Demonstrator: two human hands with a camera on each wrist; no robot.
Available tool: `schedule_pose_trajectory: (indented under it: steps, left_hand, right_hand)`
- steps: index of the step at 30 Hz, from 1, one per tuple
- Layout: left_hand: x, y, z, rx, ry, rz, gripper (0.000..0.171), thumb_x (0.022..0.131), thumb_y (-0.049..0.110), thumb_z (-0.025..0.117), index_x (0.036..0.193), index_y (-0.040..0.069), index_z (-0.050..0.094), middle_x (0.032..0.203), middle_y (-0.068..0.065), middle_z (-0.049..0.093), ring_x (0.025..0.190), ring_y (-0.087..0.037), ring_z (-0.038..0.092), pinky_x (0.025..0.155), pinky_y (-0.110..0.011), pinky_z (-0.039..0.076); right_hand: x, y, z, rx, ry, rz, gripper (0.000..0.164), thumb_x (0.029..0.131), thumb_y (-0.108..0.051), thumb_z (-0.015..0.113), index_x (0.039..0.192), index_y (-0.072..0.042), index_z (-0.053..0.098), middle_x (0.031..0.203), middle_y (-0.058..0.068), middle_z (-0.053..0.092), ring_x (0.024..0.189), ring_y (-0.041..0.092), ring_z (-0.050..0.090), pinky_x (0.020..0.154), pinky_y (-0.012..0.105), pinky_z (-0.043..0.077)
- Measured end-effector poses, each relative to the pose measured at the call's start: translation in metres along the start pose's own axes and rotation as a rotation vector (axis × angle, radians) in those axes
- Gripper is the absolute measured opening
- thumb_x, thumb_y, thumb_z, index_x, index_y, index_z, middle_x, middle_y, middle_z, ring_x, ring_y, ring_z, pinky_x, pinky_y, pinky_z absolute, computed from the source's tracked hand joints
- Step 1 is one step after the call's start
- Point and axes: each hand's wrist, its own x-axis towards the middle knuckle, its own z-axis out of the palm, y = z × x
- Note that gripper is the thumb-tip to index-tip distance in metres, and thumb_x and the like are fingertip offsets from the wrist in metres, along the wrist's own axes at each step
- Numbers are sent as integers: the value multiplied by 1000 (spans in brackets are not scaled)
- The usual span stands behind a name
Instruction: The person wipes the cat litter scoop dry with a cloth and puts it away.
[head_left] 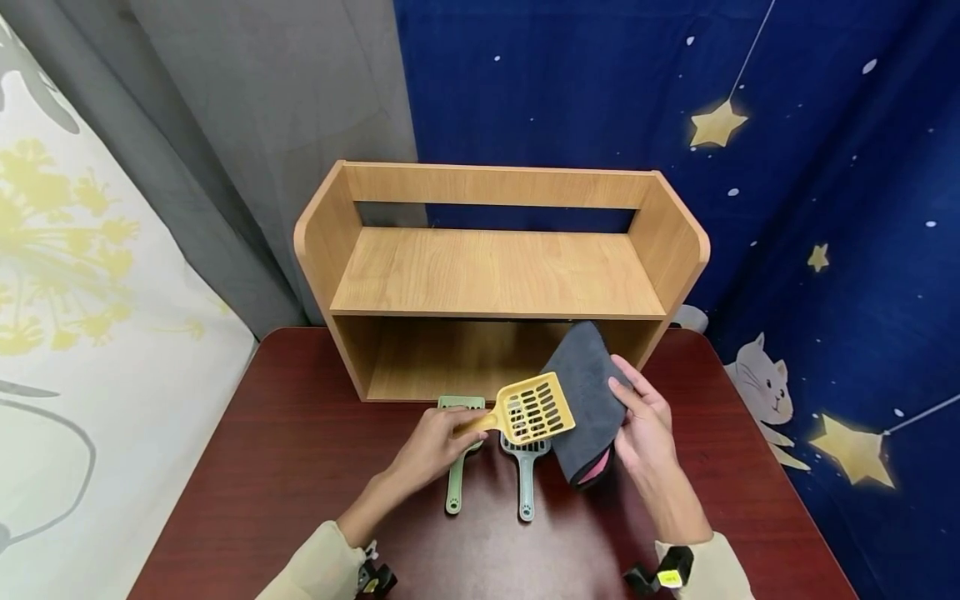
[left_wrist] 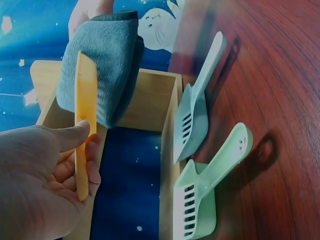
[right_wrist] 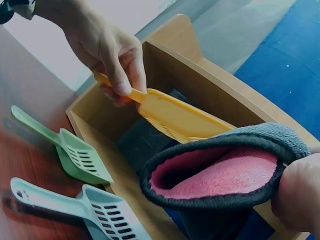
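My left hand (head_left: 437,442) pinches the handle of a yellow litter scoop (head_left: 536,408), held up in front of the shelf with its slotted head pointing right. In my right hand (head_left: 643,421) is a folded cloth (head_left: 587,400), grey outside; its pink inner side and black edging show in the right wrist view. The scoop's head is right beside the cloth; in the right wrist view its far end passes behind the cloth (right_wrist: 215,175). Below on the table lie a green scoop (head_left: 456,475) and a blue-grey scoop (head_left: 527,479), handles toward me.
A two-tier wooden shelf (head_left: 495,271) stands at the back of the dark red table (head_left: 300,492). Both small scoops lie against its front edge. A blue starry curtain (head_left: 555,92) and a grey curtain (head_left: 277,92) hang behind, with a patterned white cloth (head_left: 112,433) at left.
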Motion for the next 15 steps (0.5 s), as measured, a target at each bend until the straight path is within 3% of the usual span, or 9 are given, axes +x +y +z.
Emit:
schedule_pose_trajectory:
  steps: [3, 8, 12, 15]
  left_hand:
    - [0, -2, -3, 46, -1, 17, 34, 91, 9, 82, 124, 1, 77, 109, -9, 80, 86, -9, 65, 74, -25, 54]
    - [0, -4, -8, 86, -23, 25, 33, 91, 8, 82, 123, -1, 77, 102, -7, 79, 72, -5, 53, 64, -21, 47]
    - [1, -5, -11, 121, -43, 24, 32, 92, 9, 82, 123, 0, 77, 101, -7, 79, 71, -5, 52, 63, -20, 46]
    - [3, -5, -13, 142, -52, 29, 33, 92, 9, 82, 123, -1, 77, 99, -7, 79, 70, -5, 51, 62, -21, 45]
  right_hand:
    - [-1, -3, 0, -78, 23, -70, 46, 101, 6, 64, 146, -1, 62, 134, 5, 68, 118, 16, 69, 93, 30, 59]
    - [0, 0, 1, -285, 61, -315, 47, 95, 12, 70, 141, 10, 61, 136, 13, 67, 118, 19, 69, 89, 28, 60]
    - [-1, 1, 2, -594, 31, -539, 40, 92, 11, 75, 131, 3, 72, 130, 17, 71, 109, 14, 71, 86, 21, 58]
    - [-1, 4, 3, -851, -13, -720, 38, 91, 8, 78, 126, -4, 77, 116, 18, 75, 86, 5, 68, 74, 10, 52]
